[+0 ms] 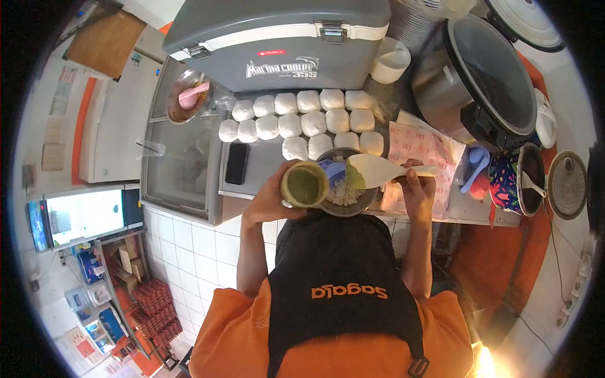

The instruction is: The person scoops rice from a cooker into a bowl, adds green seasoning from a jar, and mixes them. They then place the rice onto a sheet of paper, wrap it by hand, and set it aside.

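My left hand [270,196] is wrapped round a tub [305,184] filled with a green paste, tipped toward me over the left side of a metal bowl [366,206]. White rice [345,194] lies in that bowl. In my right hand [417,192] is a white rice paddle [381,169], its handle pointing right. The paddle's broad end is over the bowl, with green paste [356,177] on its tip. A blue utensil [334,169] shows between tub and paddle, partly hidden.
Rows of white wrapped bundles [288,125] line the counter before a grey cooler box [277,50]. A phone [237,164] lies left. Printed wrapping papers [416,148] sit right, near a large rice cooker [476,82] and a patterned pot [506,183]. A glass-topped freezer [176,170] stands left.
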Motion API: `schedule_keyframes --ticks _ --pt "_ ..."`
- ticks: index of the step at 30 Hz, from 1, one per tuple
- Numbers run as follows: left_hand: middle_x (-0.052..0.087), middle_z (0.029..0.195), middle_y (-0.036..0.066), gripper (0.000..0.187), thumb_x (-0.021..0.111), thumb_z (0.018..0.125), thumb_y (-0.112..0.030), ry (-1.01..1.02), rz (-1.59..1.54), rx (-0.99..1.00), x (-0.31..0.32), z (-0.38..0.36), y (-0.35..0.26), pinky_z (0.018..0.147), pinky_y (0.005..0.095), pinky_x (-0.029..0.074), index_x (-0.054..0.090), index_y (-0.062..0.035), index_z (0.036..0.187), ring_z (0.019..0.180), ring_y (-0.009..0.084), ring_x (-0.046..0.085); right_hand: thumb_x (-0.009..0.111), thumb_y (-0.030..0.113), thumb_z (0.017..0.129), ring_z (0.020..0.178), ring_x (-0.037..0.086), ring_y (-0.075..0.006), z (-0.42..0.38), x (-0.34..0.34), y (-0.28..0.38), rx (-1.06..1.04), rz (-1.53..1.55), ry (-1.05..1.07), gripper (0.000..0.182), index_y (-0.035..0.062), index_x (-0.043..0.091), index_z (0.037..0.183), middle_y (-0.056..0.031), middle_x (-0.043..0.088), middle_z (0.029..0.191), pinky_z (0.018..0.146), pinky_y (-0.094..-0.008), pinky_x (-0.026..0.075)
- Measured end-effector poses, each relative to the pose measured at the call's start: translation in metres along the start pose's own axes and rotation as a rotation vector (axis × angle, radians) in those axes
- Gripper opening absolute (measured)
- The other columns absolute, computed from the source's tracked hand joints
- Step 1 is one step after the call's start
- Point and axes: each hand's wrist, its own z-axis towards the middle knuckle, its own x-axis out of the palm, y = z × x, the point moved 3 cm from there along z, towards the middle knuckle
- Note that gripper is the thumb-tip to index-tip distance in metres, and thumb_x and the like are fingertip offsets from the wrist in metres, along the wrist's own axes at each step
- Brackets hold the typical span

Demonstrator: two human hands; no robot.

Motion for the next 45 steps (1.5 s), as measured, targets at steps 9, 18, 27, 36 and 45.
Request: schedule_keyframes --ticks 9,18,27,36,45 --pt "0.061 0.129 0.007 0.102 0.090 0.054 -0.003 -0.281 -0.012 -0.030 -0.047 -0.057 0.008 0.107 0.0344 0.043 0.042 -0.0048 0.145 0.123 0.0181 0.056 0.064 0.017 0.100 0.092 0.065 -0.0183 -0.024 -0.023 -0.048 0.089 -0.117 -0.030 0.025 -0.0056 0.063 0.112 -0.0092 0.065 0.104 0.084 -0.0353 0.055" --pt "0.062 0.125 0.007 0.097 0.087 0.054 0.002 -0.362 -0.008 -0.117 -0.059 -0.072 0.019 0.102 0.0335 0.048 0.044 -0.0031 0.142 0.118 0.0179 0.059 0.065 0.013 0.099 0.101 0.060 -0.0162 -0.028 -0.023 -0.083 0.076 -0.196 -0.038 0.022 -0.0037 0.064 0.113 -0.0074 0.066 0.104 0.090 -0.0306 0.047" --pt "0.063 0.123 0.007 0.095 0.088 0.056 0.001 -0.369 -0.019 -0.121 -0.052 -0.071 0.028 0.103 0.0329 0.048 0.046 -0.0035 0.141 0.115 0.0172 0.061 0.064 0.006 0.097 0.095 0.064 -0.0165 -0.032 -0.021 -0.050 0.031 -0.212 -0.070 0.019 -0.0053 0.064 0.113 -0.0084 0.066 0.104 0.086 -0.0322 0.054" --pt "0.064 0.122 0.006 0.095 0.090 0.056 -0.002 -0.355 0.030 -0.118 -0.050 -0.067 0.026 0.101 0.0330 0.049 0.046 -0.0048 0.140 0.116 0.0177 0.062 0.065 0.010 0.099 0.095 0.063 -0.0160 -0.030 -0.020 -0.067 0.029 -0.210 -0.010 0.021 -0.0056 0.064 0.113 -0.0077 0.065 0.106 0.086 -0.0323 0.054" --pt "0.059 0.131 0.008 0.099 0.092 0.056 -0.004 -0.290 -0.012 -0.047 -0.035 -0.064 0.035 0.108 0.0352 0.043 0.042 -0.0048 0.143 0.125 0.0195 0.056 0.064 0.015 0.100 0.100 0.065 -0.0233 -0.028 -0.021 -0.039 -0.027 0.012 -0.165 0.025 -0.0055 0.063 0.114 -0.0119 0.063 0.114 0.087 -0.0412 0.058"
